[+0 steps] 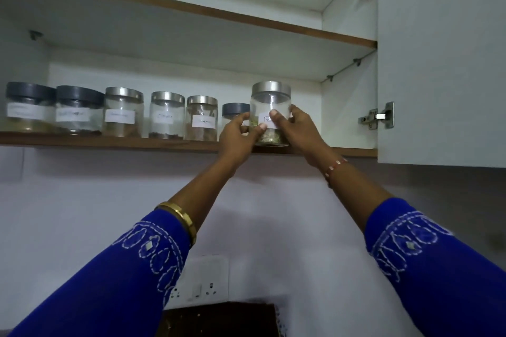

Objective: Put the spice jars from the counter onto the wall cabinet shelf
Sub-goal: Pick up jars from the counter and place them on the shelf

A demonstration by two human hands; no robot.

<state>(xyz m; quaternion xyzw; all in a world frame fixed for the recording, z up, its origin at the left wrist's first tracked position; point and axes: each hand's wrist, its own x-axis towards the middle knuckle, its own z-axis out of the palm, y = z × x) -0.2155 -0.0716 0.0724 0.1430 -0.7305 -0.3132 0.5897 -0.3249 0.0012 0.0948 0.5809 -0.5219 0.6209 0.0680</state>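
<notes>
We look up into an open wall cabinet (191, 63), its door (440, 63) swung out at 3 o'clock. Along the lower shelf (109, 141) stands a row of six jars, all upright. From 9 o'clock inward: a dark-lidded jar (28, 107) with yellowish powder at the bottom, a second dark-lidded jar (78, 109) with dark bits, then three steel-lidded jars; the first (123, 112) holds brownish pieces, the second (167, 115) a thin dark layer, the third (202, 117) brown matter. A small dark-lidded jar (235, 111) sits partly behind our left hand (238, 134). Each carries a white label; the writing is too blurred to read.

The held spice jar (271, 113) stands upright at the shelf's front edge, long axis vertical, steel lid up, label facing us. It is clear glass, with greenish seeds filling its lower third. We cannot tell whether its base rests on the shelf.

Both hands grip it: left fingers curl round its 9 o'clock side, thumb on the front; the right hand (298, 128) wraps the 3 o'clock side, thumb pressed on the label.
</notes>
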